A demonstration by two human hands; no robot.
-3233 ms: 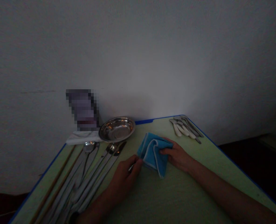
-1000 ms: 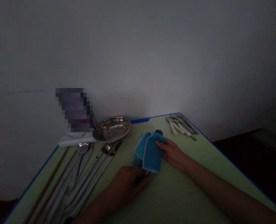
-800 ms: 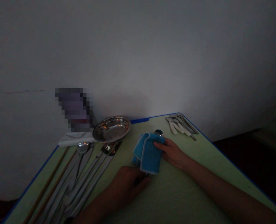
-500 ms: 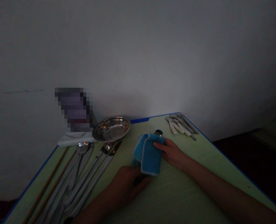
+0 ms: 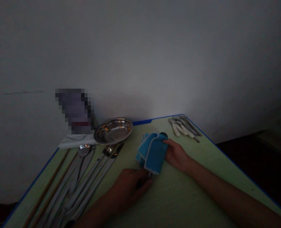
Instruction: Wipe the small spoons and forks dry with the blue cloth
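Note:
A folded blue cloth with a pale edge is pinched in my right hand, wrapped around a metal spoon. Only the spoon's rounded end shows past the top of the cloth, dark and slightly shiny, and a short bit of its handle comes out below. My left hand is closed on that handle, its fingertips partly in shadow. The middle of the spoon is hidden by the cloth. Both hands are over the middle of the pale green table.
To the left lie long metal spoons and knives and wooden chopsticks. A shiny metal bowl stands near the wall beside a white cloth and a blurred-out object. Several pieces of cutlery, some white-handled, lie at the far right corner.
The cloth has shifted slightly up and right along the spoon with my right hand, uncovering a bit of handle below. My left hand has hardly moved.

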